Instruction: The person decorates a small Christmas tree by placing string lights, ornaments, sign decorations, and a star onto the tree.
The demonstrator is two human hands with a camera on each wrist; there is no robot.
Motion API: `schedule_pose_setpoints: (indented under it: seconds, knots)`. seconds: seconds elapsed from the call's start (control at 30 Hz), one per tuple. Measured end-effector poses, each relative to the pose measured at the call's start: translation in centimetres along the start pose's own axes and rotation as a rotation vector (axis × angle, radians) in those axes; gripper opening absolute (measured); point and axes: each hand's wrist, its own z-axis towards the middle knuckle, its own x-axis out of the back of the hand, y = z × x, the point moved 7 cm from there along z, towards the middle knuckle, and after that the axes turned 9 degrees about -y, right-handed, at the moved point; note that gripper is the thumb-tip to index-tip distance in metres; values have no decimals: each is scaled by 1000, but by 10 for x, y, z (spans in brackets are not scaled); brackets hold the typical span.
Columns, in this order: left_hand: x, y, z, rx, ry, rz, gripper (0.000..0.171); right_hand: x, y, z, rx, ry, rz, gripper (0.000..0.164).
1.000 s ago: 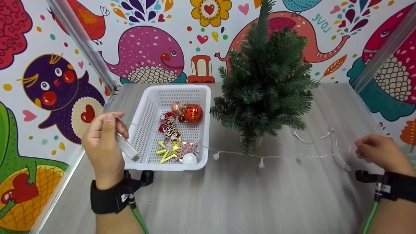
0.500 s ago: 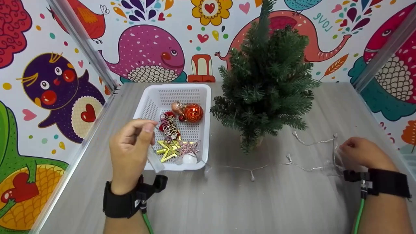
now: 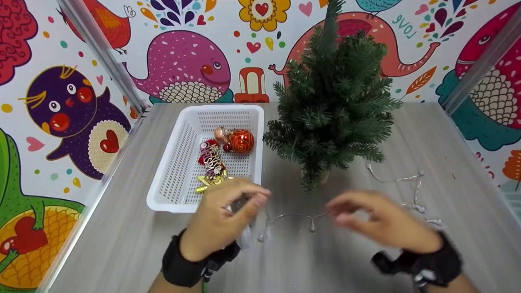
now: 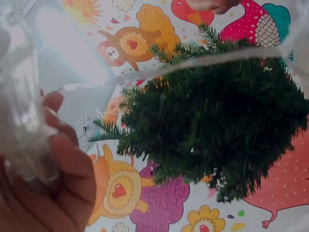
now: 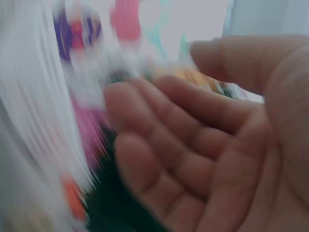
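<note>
In the head view my left hand [image 3: 226, 217] grips a clear plastic battery case [image 3: 246, 239] in front of the basket's near right corner. The left wrist view has the case [image 4: 21, 87] close up, fingers curled round it. A string of fairy lights [image 3: 295, 214] with clear bulbs trails across the table from the left hand towards the right. My right hand [image 3: 384, 221] is over the string's middle stretch, fingers loosely bent and thumb apart. In the right wrist view its palm [image 5: 231, 164] shows nothing held. A small artificial Christmas tree [image 3: 333, 106] stands behind both hands.
A white plastic basket [image 3: 151, 199] at the left holds a red ball ornament [image 3: 242, 141], a Merry Christmas sign [image 3: 213, 160] and a gold star [image 3: 201, 189]. More of the light string [image 3: 417, 191] lies at the right. Printed panels [image 3: 187, 65] enclose the table.
My left hand has moved right and nearer with the battery case, from the basket's left side to its front right. The right hand has come left from the far right, and its fingers have loosened.
</note>
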Motion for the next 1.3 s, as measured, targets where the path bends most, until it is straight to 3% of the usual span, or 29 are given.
schedule_pose_setpoints:
  seconds: [0.1, 0.23, 0.3, 0.37, 0.47, 0.67, 0.8, 0.9, 1.1, 1.3]
  knots:
    - [-16, 10, 2, -92, -66, 35, 17, -44, -11, 22, 161, -22, 118, 56]
    - [-29, 23, 1, -212, -112, 44, 17, -88, -8, 40, 219, -46, 242, 74]
    - [-31, 25, 1, -235, -122, 37, 15, -101, -3, 43, 199, -69, 306, 68]
    - [-30, 24, 1, -223, -125, 27, 11, -105, 1, 43, 182, -85, 387, 47]
    - [-24, 19, 1, -171, -119, 9, 6, -98, 5, 41, 165, -70, 452, 22]
    - [-9, 3, 1, -49, -64, -8, 6, -64, 5, 31, 95, -23, 456, 24]
    - [-1, -9, -1, 31, -41, 19, 14, -42, 3, 24, 67, 4, 430, 28]
    - [5, -18, -1, 70, -34, 71, 11, -23, 1, 17, 48, 53, 378, 32]
    - [15, -32, 2, 58, -25, 214, 21, 5, 1, 4, 41, 182, 307, 40]
    - [20, -40, 26, -5, -44, 484, 20, 7, 6, 3, 67, 357, 291, 39]
